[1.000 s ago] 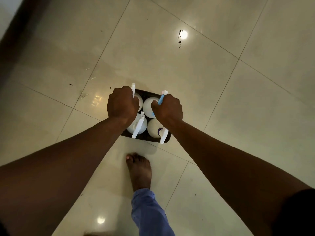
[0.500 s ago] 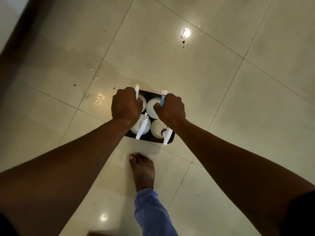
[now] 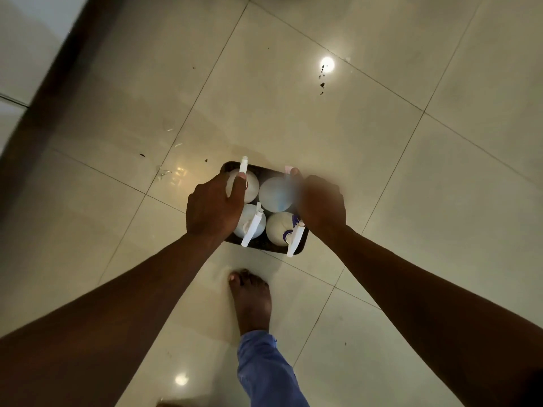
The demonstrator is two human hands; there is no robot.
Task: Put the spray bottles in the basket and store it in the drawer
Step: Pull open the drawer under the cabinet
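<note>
A dark rectangular basket (image 3: pixel 266 248) hangs above the tiled floor, held between my two hands. Several white spray bottles (image 3: pixel 274 193) stand upright in it, their white trigger heads (image 3: pixel 252 228) pointing toward me or away. My left hand (image 3: pixel 213 208) grips the basket's left side, its thumb lying against the far-left bottle. My right hand (image 3: pixel 321 205) is closed on the right side and is blurred by motion; a fingertip shows by the far-right bottle's nozzle. Both hands hide the basket's side walls.
My bare foot (image 3: pixel 251 301) and a blue trouser leg (image 3: pixel 264 371) are just below the basket. A dark strip along a pale wall (image 3: pixel 53 92) runs down the upper left. Glossy beige tiles (image 3: pixel 382 201) carry small dark spots (image 3: pixel 322 83).
The basket stays in both hands and has shifted slightly right in the view. The dark strip at the left has come further into view. My right hand now looks blurred.
</note>
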